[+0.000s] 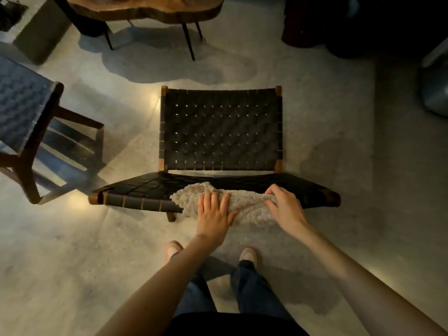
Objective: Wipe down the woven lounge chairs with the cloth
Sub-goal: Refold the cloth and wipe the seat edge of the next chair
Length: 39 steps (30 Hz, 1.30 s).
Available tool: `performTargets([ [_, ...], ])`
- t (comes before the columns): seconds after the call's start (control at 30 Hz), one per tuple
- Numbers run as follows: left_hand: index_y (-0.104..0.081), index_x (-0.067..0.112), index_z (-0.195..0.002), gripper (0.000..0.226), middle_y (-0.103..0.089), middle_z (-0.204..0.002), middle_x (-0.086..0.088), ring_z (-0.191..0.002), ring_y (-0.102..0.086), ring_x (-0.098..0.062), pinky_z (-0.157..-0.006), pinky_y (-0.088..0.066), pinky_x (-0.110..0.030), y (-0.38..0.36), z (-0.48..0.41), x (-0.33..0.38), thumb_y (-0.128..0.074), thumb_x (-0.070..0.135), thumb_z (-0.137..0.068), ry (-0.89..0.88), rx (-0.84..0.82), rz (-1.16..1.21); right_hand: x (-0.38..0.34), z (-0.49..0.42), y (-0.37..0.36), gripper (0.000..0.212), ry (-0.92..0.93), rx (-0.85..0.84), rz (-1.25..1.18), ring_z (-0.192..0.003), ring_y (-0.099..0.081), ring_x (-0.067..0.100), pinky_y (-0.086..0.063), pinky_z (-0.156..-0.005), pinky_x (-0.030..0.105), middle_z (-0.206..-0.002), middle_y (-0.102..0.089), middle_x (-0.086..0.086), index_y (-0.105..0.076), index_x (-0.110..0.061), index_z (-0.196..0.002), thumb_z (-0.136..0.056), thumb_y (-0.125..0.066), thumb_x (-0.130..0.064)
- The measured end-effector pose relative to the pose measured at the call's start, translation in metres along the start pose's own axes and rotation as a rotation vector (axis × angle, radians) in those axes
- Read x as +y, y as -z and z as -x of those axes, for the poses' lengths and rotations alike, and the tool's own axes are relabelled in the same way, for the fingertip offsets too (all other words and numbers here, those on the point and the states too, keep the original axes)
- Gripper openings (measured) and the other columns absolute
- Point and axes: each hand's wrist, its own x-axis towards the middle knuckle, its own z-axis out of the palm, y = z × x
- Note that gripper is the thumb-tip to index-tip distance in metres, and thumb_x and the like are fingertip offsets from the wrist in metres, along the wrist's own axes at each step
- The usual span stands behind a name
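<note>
A low lounge chair (pixel 219 132) with black woven straps and a wooden frame stands in front of me, seen from behind and above. A fluffy beige cloth (pixel 249 206) is draped over the top edge of its backrest. My left hand (pixel 214 214) lies flat on the cloth's left part with straight fingers. My right hand (pixel 282 204) grips the cloth's right end, fingers curled into the fabric. A second woven chair (pixel 23 112) stands at the left, partly cut off by the frame edge.
A live-edge wooden table (pixel 145 7) on thin dark legs stands beyond the chair. Dark rounded furniture (pixel 339 25) fills the top right. A grey block (pixel 41 32) sits at the top left. My feet (pixel 247 254) stand on pale concrete floor behind the chair.
</note>
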Motion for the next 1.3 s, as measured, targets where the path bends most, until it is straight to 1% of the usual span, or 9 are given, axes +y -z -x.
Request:
performTargets([
  [0.23,-0.001,0.021,-0.151,0.061,-0.008,-0.155,-0.011,-0.143,-0.002,-0.035,-0.115,0.008,-0.049,0.006,-0.030,0.128,-0.013,0.051,-0.099,-0.106,-0.062,0.107,0.089,0.026,0.066,0.007,-0.151,0.243,-0.052,-0.077,-0.053,0.011,-0.034,-0.058,0.014,-0.093,-0.063,0.003,-0.061,-0.010,-0.098,-0.092,-0.059,-0.011],
  [0.33,-0.010,0.020,-0.150,0.056,-0.017,-0.152,-0.011,-0.140,-0.012,-0.035,-0.115,-0.003,-0.049,0.018,-0.043,0.164,-0.022,0.044,-0.101,-0.202,-0.060,0.170,0.116,0.033,0.081,0.006,-0.257,0.366,0.029,-0.070,-0.051,0.015,-0.031,-0.059,0.025,-0.087,-0.066,0.004,-0.062,-0.015,-0.097,-0.092,-0.060,-0.017],
  [0.43,-0.016,0.024,-0.150,0.054,-0.019,-0.154,-0.004,-0.141,-0.011,-0.033,-0.115,-0.005,-0.048,0.030,-0.057,0.181,-0.030,0.041,-0.101,-0.258,-0.115,0.307,0.126,0.032,0.086,0.007,-0.294,0.566,0.160,-0.086,-0.056,0.027,-0.026,-0.075,0.032,-0.090,-0.068,0.004,-0.066,-0.017,-0.096,-0.089,-0.063,-0.018],
  [0.53,-0.014,0.026,-0.151,0.056,-0.016,-0.157,-0.001,-0.143,-0.013,-0.027,-0.117,-0.010,-0.041,0.039,-0.060,0.172,-0.038,0.033,-0.101,-0.344,-0.121,0.435,0.126,0.022,0.081,0.010,-0.337,0.712,0.244,-0.098,-0.048,0.031,-0.018,-0.077,0.033,-0.101,-0.066,0.006,-0.067,-0.019,-0.096,-0.087,-0.064,-0.018],
  [0.73,-0.010,0.030,-0.151,0.056,-0.006,-0.159,-0.001,-0.145,-0.009,-0.022,-0.117,-0.013,-0.037,0.031,-0.043,0.133,-0.036,0.033,-0.101,-0.384,-0.017,0.306,0.124,0.013,0.048,0.039,-0.268,0.592,0.181,-0.123,-0.043,0.032,-0.036,-0.101,0.045,-0.142,-0.043,0.014,-0.053,-0.016,-0.129,-0.092,-0.056,-0.030],
  [0.83,-0.007,0.030,-0.151,0.056,-0.001,-0.160,-0.002,-0.146,-0.007,-0.024,-0.117,-0.010,-0.036,0.028,-0.046,0.134,-0.032,0.036,-0.101,-0.344,-0.045,0.274,0.122,0.009,0.028,0.038,-0.196,0.437,-0.060,-0.110,-0.051,0.018,-0.046,-0.086,0.024,-0.132,-0.047,0.008,-0.050,-0.017,-0.127,-0.097,-0.046,-0.039],
  [0.9,-0.008,0.029,-0.151,0.055,-0.001,-0.160,-0.003,-0.146,-0.007,-0.025,-0.117,-0.010,-0.036,0.028,-0.049,0.138,-0.031,0.036,-0.101,-0.331,-0.058,0.265,0.121,0.000,0.027,0.030,-0.227,0.446,-0.179,-0.091,-0.053,0.009,-0.038,-0.067,0.010,-0.118,-0.055,0.005,-0.058,-0.016,-0.115,-0.098,-0.046,-0.038],
  [1.13,-0.010,0.027,-0.151,0.053,-0.008,-0.159,-0.004,-0.145,-0.010,-0.025,-0.117,-0.010,-0.035,0.027,-0.047,0.145,-0.030,0.033,-0.103,-0.343,0.008,0.224,0.124,0.001,0.021,0.027,-0.180,0.562,-0.029,-0.081,-0.065,0.022,-0.047,-0.061,0.025,-0.101,-0.063,0.012,-0.063,-0.004,-0.107,-0.101,-0.045,-0.023],
  [1.3,-0.014,0.026,-0.150,0.054,-0.014,-0.157,-0.006,-0.143,-0.014,-0.024,-0.116,-0.014,-0.034,0.025,-0.043,0.141,-0.037,0.027,-0.102,-0.426,0.077,0.232,0.143,0.022,0.001,0.035,0.002,0.610,0.223,-0.091,-0.069,0.029,-0.059,-0.064,0.028,-0.134,-0.051,0.023,-0.062,-0.005,-0.122,-0.088,-0.065,-0.009],
])
